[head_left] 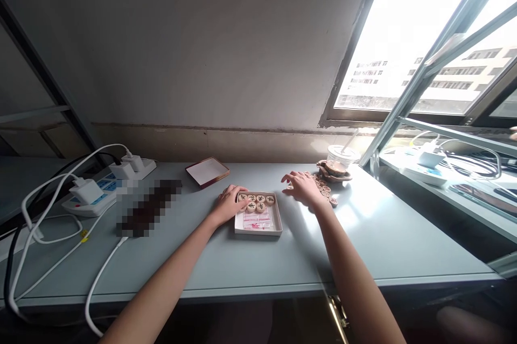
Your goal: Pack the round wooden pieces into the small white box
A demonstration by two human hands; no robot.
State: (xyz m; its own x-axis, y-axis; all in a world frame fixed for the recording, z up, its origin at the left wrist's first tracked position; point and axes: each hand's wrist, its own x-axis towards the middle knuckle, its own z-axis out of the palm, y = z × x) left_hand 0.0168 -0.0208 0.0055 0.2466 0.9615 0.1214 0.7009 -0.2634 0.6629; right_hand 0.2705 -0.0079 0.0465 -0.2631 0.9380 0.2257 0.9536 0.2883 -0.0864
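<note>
Left hand on white box, grip unclear. Black characters mark round discs! Right hand open, near loose pieces.

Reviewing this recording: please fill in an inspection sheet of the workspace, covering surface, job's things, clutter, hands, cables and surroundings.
Surface: grey desk, glare on its right side.
Job's things: open box with round pieces and a plastic bag inside; loose pieces on the right; lid behind, inside facing up.
Clutter: cup on a brown holder; pixelated dark patch, contents unreadable.
Hands: left hand at the box's left edge; right hand open by the loose pieces, contact unclear.
Cables: white cable and black cable near the power strip.
Surroundings: wall, window, metal frame.
</note>
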